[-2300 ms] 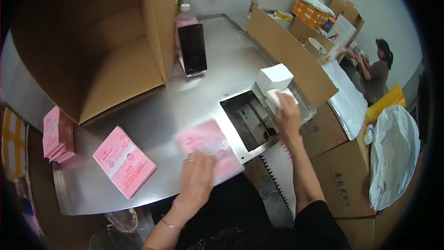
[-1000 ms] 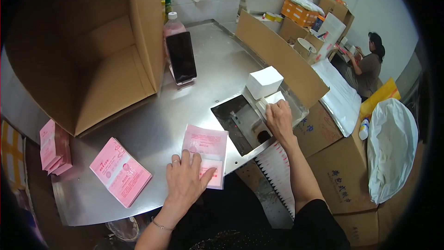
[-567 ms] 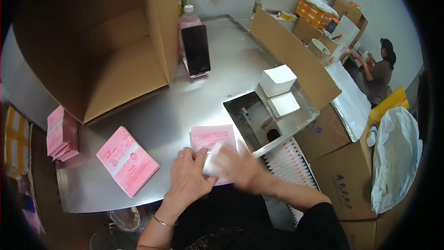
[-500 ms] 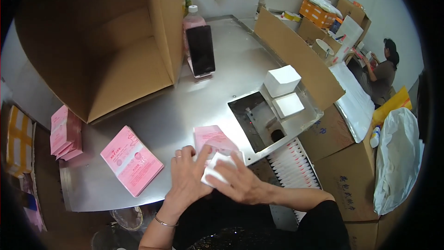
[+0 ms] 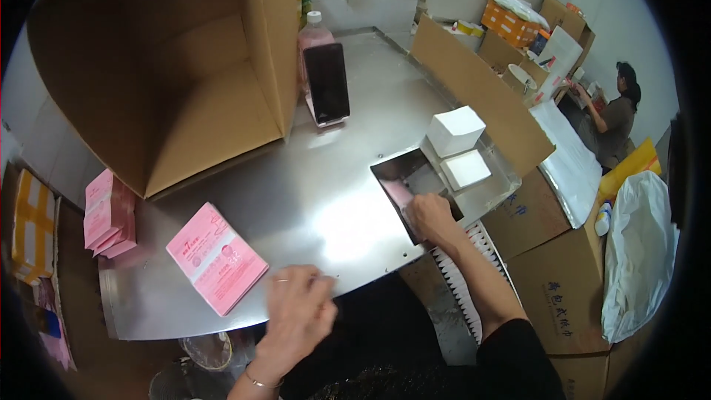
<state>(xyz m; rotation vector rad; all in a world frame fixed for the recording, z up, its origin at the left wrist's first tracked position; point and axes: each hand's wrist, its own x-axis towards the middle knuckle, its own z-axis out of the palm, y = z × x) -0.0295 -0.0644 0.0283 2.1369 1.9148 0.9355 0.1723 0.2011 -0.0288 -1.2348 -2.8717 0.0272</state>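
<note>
My right hand (image 5: pixel 432 216) reaches into the rectangular opening (image 5: pixel 385 167) in the metal tabletop. Its fingers are closed on a pink packet (image 5: pixel 398 193), blurred and partly below the rim. At the table's front edge hovers my left hand (image 5: pixel 302 304), its curled fingers smeared by motion; whether they hold anything does not show. Just left of it lies a stack of flat pink printed wrappers (image 5: pixel 216 258) with a pale band across. Right of the opening stand two white stacks of folded tissue (image 5: pixel 456 132), one taller than the other.
A large open cardboard box (image 5: pixel 215 115) covers the back left. Beside it a phone (image 5: pixel 326 83) leans against a pink bottle (image 5: pixel 314 30). More pink stacks (image 5: pixel 108 211) sit at far left. A cardboard flap (image 5: pixel 481 89) borders the right; beyond, a person (image 5: pixel 618 115) sits working.
My right hand has moved right, from the table front into the opening, taking the pink packet along. The white folded tissue is no longer visible between my hands. My left hand has drawn back toward me.
</note>
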